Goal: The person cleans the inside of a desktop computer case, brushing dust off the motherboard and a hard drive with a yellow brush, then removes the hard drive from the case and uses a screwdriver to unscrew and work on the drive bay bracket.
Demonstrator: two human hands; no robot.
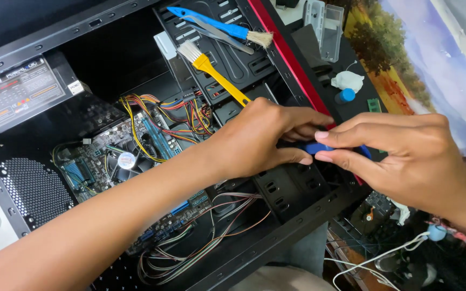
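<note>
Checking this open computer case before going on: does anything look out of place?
Two brushes lie loose on the drive cage inside the case: a yellow-handled brush and a blue-handled brush. Both hands, left and right, hold a blue tool.

Small blue-handled tool (319, 147) is lying roughly level, mostly hidden, only a short blue stretch showing. It is sitting over the black drive cage (292, 188) at the near edge of the open computer case, just right of the yellow brush's handle end, being pinched from both ends.
</note>
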